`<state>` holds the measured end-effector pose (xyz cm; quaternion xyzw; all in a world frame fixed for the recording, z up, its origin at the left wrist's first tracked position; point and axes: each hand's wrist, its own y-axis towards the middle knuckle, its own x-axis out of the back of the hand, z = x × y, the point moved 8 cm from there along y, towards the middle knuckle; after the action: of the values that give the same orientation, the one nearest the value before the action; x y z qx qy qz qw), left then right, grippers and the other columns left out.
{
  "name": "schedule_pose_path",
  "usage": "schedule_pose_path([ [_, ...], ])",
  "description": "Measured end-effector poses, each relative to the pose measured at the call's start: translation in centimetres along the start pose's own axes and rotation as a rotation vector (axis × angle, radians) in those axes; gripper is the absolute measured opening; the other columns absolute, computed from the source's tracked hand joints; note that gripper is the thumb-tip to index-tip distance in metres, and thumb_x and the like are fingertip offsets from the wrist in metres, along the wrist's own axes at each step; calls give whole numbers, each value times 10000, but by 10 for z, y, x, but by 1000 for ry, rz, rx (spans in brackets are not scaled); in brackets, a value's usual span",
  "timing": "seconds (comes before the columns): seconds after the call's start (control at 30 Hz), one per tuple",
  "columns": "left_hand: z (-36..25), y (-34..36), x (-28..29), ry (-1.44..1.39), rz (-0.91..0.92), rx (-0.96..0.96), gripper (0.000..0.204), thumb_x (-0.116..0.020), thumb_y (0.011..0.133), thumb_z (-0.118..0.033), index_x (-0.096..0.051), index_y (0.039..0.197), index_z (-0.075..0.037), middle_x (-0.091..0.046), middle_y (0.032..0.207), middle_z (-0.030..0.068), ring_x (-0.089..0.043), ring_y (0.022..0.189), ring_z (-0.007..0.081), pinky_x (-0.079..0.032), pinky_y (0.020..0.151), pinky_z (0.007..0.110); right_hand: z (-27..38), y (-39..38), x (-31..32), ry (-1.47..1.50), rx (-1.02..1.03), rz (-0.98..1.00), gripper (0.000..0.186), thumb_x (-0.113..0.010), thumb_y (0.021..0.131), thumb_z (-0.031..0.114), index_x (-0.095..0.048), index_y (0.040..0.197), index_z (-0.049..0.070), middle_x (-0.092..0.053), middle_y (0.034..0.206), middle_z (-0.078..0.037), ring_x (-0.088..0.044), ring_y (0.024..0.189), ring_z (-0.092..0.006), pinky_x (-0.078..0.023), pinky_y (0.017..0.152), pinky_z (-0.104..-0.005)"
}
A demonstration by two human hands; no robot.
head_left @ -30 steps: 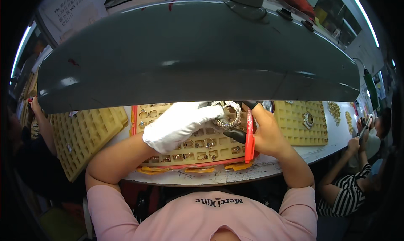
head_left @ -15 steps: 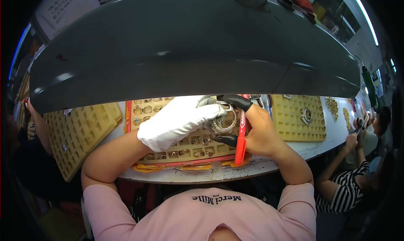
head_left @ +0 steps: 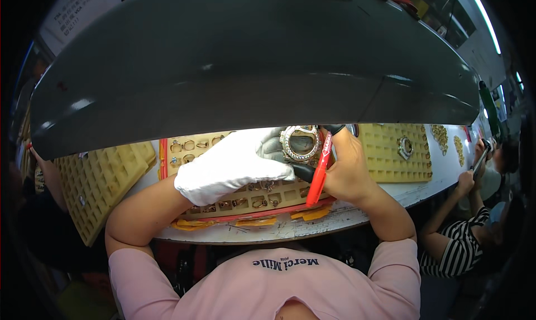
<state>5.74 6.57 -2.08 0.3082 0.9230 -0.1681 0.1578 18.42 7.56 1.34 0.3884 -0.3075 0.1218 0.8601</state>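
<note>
The watch case (head_left: 287, 145), a stone-set ring just right of the upper centre of the frame, is up between my two hands and not set down; I judge the handling of it to be under way rather than finished. Whether the marker (head_left: 318, 180) has left any trace on it I cannot tell at this size. Below, in the middle of the frame, the rings (head_left: 240, 203) sit in the slots of the red-edged tray (head_left: 163, 158), my glove hiding many of them.

Left hand (head_left: 231, 163), in a white glove: partly closed, the fingers curled against the left side of the watch case, the thumb laid under its lower edge, next to my right thumb. Right hand (head_left: 349, 169), bare but for black caps on thumb and forefinger: closed around the marker, which slants across it, red barrel toward the lower edge of the frame. My capped thumb is at the lower rim of the watch case; the forefinger lies to its upper right, and its contact is hidden. Which hand bears the weight I cannot tell. At right of the frame, a similar piece (head_left: 401, 150) rests on a yellow tray (head_left: 385, 166).
</note>
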Motion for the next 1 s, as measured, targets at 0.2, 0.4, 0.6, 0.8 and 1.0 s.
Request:
schedule_pose_path([
  [0.2, -3, -3, 0, 25, -15, -15, 714, -718, 753, -23, -364, 1372, 21, -492, 1329, 93, -480, 1205, 178, -431, 982, 321, -2, -1, -2, -1, -22, 29, 431, -738, 619, 28, -536, 998, -9, -584, 760, -139, -573, 668, -314, -446, 626, -390],
  [0.4, -3, -3, -3, -26, -7, -13, 692, -707, 761, -10, -370, 1365, 21, -485, 1334, 96, -467, 1219, 176, -411, 1007, 318, -1, -1, -2, 41, -18, -4, 401, -758, 647, 64, -528, 968, -6, -584, 770, -137, -573, 676, -316, -444, 626, -396],
  [0.6, -3, -3, -4, -56, 11, -27, 706, -699, 764, 15, -346, 1375, 23, -460, 1355, 111, -451, 1244, 184, -381, 1042, 332, -15, -8, -8, 67, -71, 23, 322, -742, 629, 48, -442, 746, 32, -514, 681, -125, -515, 607, -296, -410, 575, -405],
  [0.8, 7, -4, 6, 85, -71, 98, 655, -702, 808, -122, -380, 1369, -16, -493, 1292, 77, -495, 1143, 144, -454, 935, 292, 0, -1, -5, 28, -34, 2, 284, -716, 647, 42, -516, 847, 11, -553, 723, -136, -545, 645, -314, -432, 601, -390],
  [1.0, 5, 3, 14, 100, -77, -18, 554, -695, 843, -167, -443, 1307, 3, -556, 1212, 79, -573, 1089, 158, -504, 933, 320, -1, 4, 16, 40, 30, -60, 343, -759, 697, 184, -532, 870, -7, -551, 719, -152, -524, 615, -324, -418, 570, -394],
])
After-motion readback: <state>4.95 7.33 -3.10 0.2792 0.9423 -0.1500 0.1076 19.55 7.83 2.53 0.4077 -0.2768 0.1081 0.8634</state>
